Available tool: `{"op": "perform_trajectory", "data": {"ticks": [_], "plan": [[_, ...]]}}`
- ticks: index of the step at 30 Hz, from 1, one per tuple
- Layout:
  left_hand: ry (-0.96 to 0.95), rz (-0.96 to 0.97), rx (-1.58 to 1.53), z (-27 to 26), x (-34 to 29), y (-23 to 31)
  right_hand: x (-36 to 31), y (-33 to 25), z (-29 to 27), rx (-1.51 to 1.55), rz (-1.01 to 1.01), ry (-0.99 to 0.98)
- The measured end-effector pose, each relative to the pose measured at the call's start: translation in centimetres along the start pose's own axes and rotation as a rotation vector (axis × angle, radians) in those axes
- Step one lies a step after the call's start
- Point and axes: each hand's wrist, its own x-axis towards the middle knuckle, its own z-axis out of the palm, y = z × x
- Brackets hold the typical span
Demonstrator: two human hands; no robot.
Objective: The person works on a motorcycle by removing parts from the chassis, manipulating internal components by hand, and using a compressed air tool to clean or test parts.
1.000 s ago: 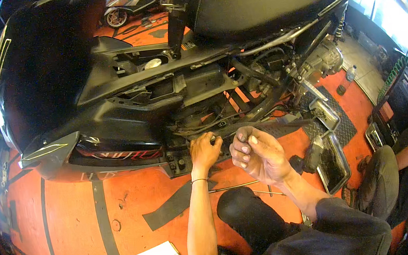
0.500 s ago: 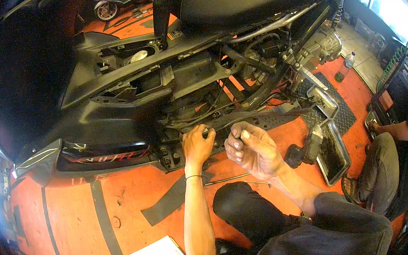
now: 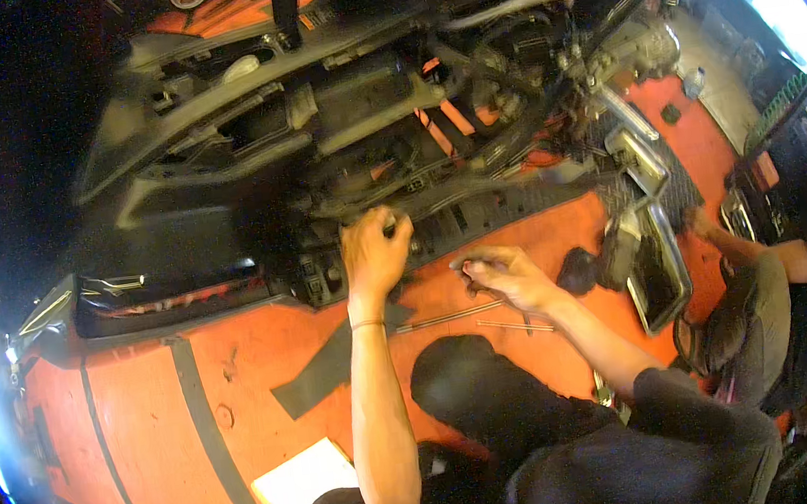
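In front of me stands a black scooter with its side panels off, so the frame and hoses show. My left hand is closed at the scooter's lower edge, its fingers curled round something small and dark that I cannot make out. To its right my right hand hovers over the orange floor, thumb and fingertips pinched together. Whatever may be between those fingertips is too small and blurred to name. A long black perforated side strip runs along the scooter's bottom just behind both hands.
Thin metal rods lie on the orange floor below my hands. At the right are a power tool and a metal tray. White paper lies near my knee. A co-worker sits at far right, one arm reaching toward the mat.
The view has tilted and shifted slightly. My right hand has turned from palm-up to a sideways pinch and lowered a little. My left hand stays closed at the scooter's edge.
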Motion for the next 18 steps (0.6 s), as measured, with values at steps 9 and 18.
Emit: {"op": "perform_trajectory", "data": {"ticks": [9,18], "plan": [[-0.086,-0.118,-0.157,0.8,0.4,1.0,-6.6,22.4,-16.8,-1.409,0.411,0.262],[-0.036,-0.054,0.004,0.5,-0.5,0.1,1.4,-9.5,3.2,-0.92,0.078,-0.24]]}}
